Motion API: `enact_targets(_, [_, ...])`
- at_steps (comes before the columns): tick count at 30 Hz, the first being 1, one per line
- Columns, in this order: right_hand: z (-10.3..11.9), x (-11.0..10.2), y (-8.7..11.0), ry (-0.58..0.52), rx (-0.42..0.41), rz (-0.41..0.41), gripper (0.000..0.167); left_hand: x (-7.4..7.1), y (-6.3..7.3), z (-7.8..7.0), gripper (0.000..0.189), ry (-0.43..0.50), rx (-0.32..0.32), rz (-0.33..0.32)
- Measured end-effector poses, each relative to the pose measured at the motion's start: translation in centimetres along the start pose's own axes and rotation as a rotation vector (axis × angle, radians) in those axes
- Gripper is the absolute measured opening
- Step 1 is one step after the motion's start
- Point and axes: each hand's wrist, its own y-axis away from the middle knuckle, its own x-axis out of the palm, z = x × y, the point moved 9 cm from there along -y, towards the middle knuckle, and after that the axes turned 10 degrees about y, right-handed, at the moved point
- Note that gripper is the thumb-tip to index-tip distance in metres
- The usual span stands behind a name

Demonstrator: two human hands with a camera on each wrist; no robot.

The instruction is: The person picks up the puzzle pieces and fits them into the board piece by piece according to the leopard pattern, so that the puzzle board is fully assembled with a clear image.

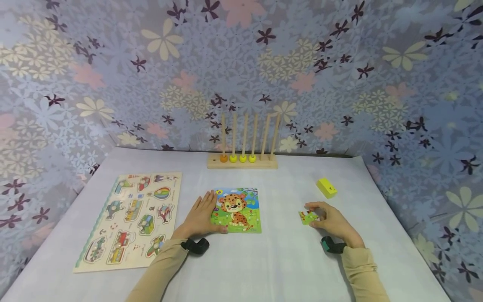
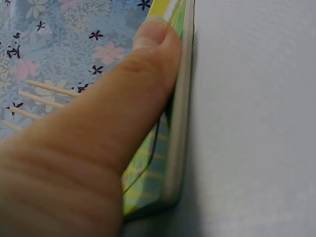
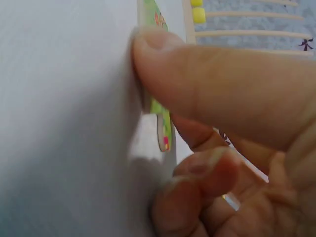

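A leopard jigsaw puzzle [image 1: 245, 205] lies flat near the middle of the table. My left hand [image 1: 201, 216] rests at its left side with fingers extended, and the thumb [image 2: 143, 74] lies over its near edge in the left wrist view. Well to the right, my right hand [image 1: 333, 220] pinches a green puzzle piece [image 1: 307, 217] low at the tabletop. In the right wrist view the thumb covers the middle of the piece [image 3: 164, 131], whose notched edge shows below it. Whether the piece touches the table I cannot tell.
Left of the puzzle lies a wooden picture board [image 1: 139, 222] of vehicles, partly under the left forearm. A wooden peg rack [image 1: 241, 163] with several beads stands at the back. A yellow block [image 1: 326, 188] lies beyond the right hand. A floral cloth [image 1: 241, 75] hangs behind the table.
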Motion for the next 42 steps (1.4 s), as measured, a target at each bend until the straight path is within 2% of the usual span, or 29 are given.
enact_targets(4, [-0.1,0.1,-0.1,0.017,0.018,-0.001,0.052,0.1,0.1,0.0,0.120,-0.007,0.005,0.007])
enact_targets(10, [-0.4,0.4,-0.1,0.092,0.102,0.034,0.029,0.1,0.1,0.1,0.120,-0.012,-0.003,0.014])
enact_targets(13, [-0.2,0.3,-0.4,0.136,0.115,0.030,0.029,0.0,0.0,0.0,0.120,-0.008,0.002,0.011])
enact_targets(16, [0.2,0.4,-1.2,0.121,0.115,0.025,0.031,0.0,-0.1,-0.1,0.120,-0.010,0.000,0.017])
enact_targets(19, [1.3,0.8,-2.6,0.077,0.102,0.023,0.034,0.0,-0.1,-0.1,0.120,-0.005,-0.003,0.015])
enact_targets(21, [2.3,1.2,-3.7,0.043,0.078,0.021,0.030,0.1,-0.1,0.0,0.120,-0.009,-0.006,0.012])
enact_targets(24, [4.5,1.9,-5.3,-0.020,0.024,0.003,0.021,0.1,-0.1,0.1,0.120,-0.019,-0.008,0.009])
enact_targets(27, [6.9,2.8,-6.4,-0.092,-0.036,0.000,0.020,0.1,0.0,0.2,0.120,-0.027,-0.010,0.013])
enact_targets(30, [8.9,4.4,-6.9,-0.151,-0.075,0.048,0.020,0.0,0.0,0.0,0.120,-0.022,0.002,0.006])
enact_targets(33, [10.4,6.4,-6.9,-0.183,-0.115,0.140,0.021,-0.2,0.0,-0.1,0.120,-0.024,-0.001,0.008])
enact_targets(37, [11.7,8.6,-6.4,-0.168,-0.153,0.243,0.021,-0.4,0.0,-0.1,0.120,-0.026,-0.006,0.006])
enact_targets(42, [12.1,9.9,-5.9,-0.095,-0.159,0.297,0.022,-0.1,0.0,0.2,0.120,-0.024,-0.006,0.003])
